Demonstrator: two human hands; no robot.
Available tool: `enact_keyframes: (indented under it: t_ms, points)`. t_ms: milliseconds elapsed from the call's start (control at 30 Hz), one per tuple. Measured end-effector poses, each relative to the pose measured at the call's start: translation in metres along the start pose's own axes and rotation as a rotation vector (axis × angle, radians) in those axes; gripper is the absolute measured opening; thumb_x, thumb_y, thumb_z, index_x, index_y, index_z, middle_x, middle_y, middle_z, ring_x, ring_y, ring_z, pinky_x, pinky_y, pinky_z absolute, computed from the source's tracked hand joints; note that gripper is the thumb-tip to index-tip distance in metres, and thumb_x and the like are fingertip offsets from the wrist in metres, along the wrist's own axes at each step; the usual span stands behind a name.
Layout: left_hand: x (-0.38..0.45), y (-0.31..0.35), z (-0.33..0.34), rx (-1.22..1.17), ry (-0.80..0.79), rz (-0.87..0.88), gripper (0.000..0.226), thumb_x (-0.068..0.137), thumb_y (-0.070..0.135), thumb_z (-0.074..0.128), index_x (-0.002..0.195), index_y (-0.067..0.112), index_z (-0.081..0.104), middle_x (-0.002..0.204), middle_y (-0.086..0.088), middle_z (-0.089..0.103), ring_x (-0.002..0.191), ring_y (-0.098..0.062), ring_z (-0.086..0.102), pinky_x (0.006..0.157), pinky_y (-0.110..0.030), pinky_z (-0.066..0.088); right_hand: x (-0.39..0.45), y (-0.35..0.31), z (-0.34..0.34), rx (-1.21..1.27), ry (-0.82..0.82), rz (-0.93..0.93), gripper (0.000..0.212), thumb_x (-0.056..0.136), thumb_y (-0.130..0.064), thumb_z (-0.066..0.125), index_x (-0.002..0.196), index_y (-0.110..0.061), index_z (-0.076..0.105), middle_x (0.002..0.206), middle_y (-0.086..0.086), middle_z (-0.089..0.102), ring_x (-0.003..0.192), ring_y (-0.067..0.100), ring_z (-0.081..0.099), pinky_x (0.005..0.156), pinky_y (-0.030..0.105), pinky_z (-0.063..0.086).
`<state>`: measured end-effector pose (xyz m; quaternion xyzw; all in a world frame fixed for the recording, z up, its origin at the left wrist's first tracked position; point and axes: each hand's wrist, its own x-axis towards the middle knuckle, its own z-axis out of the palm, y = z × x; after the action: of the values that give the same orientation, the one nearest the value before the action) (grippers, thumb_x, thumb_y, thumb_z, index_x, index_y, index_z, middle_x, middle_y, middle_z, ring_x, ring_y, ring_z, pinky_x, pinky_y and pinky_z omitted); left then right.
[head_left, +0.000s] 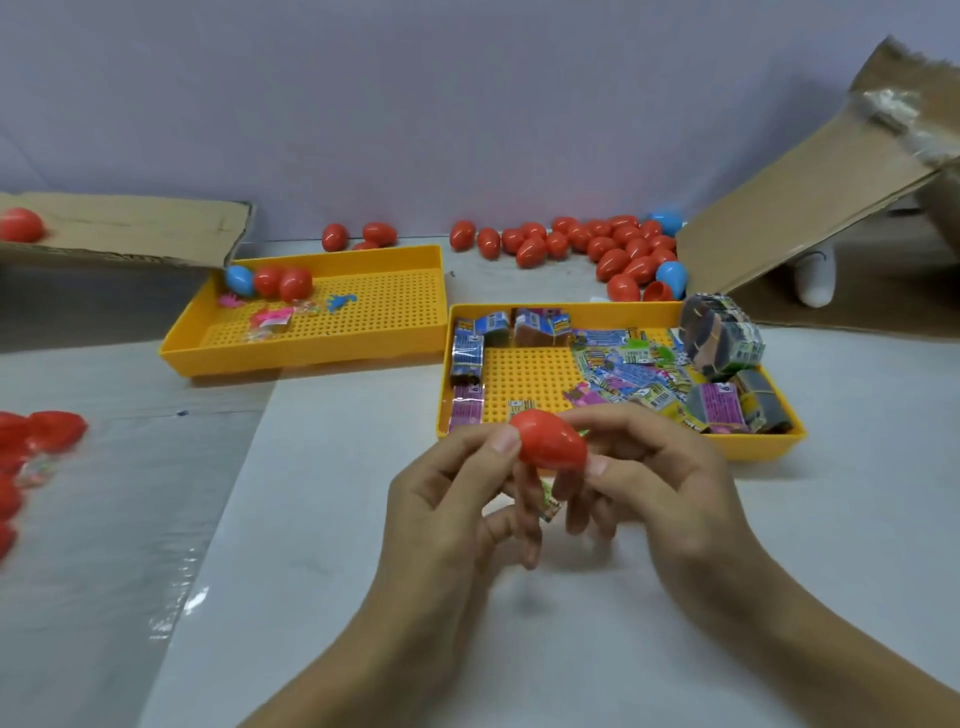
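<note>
The red egg is held above the table, just in front of the near rim of the yellow tray, its long axis running from upper left to lower right. The left hand pinches the upper-left end and the right hand the lower-right end, fingers curled, both equally near. A folded leaflet shows beneath the egg; which hand holds it cannot be determined.
</note>
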<state>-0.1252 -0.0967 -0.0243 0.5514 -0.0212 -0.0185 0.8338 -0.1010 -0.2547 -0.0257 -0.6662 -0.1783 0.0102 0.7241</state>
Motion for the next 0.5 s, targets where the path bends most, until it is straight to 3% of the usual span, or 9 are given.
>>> enact_keyframes:
  t_ms: [200, 367, 500]
  points:
    - [0.0033, -0.0016, -0.0068, -0.067, -0.03, -0.084, 0.035, 0.08, 0.022, 0.068, 0.108, 0.002, 0.071, 0.073, -0.02, 0.06, 0.061, -0.025, 0.059, 0.051, -0.03, 0.05, -0.0036, -0.0008, 0.0025, -0.034, 0.01, -0.019, 0.028, 0.081, -0.028, 0.062, 0.108, -0.021, 0.071, 0.076, 0.01, 0.071, 0.054, 0.021, 0.065, 0.046, 0.026, 0.049]
    - [0.0028, -0.0023, -0.0053, -0.082, -0.01, -0.093, 0.047, 0.079, 0.046, 0.068, 0.098, 0.003, 0.071, 0.071, -0.017, 0.06, 0.059, -0.024, 0.058, 0.049, -0.03, 0.049, -0.0049, -0.0023, 0.0048, -0.073, 0.016, -0.022, 0.024, 0.083, -0.019, 0.069, 0.107, -0.017, 0.072, 0.074, 0.007, 0.07, 0.053, 0.02, 0.065, 0.048, 0.024, 0.05]
    - [0.0028, -0.0034, -0.0018, -0.021, 0.095, -0.071, 0.049, 0.077, 0.061, 0.065, 0.095, 0.017, 0.075, 0.069, -0.015, 0.061, 0.051, -0.021, 0.055, 0.043, -0.027, 0.045, -0.006, -0.0017, 0.007, -0.054, 0.009, -0.022, 0.028, 0.081, -0.014, 0.07, 0.108, -0.016, 0.072, 0.076, 0.01, 0.068, 0.052, 0.02, 0.064, 0.053, 0.018, 0.049]
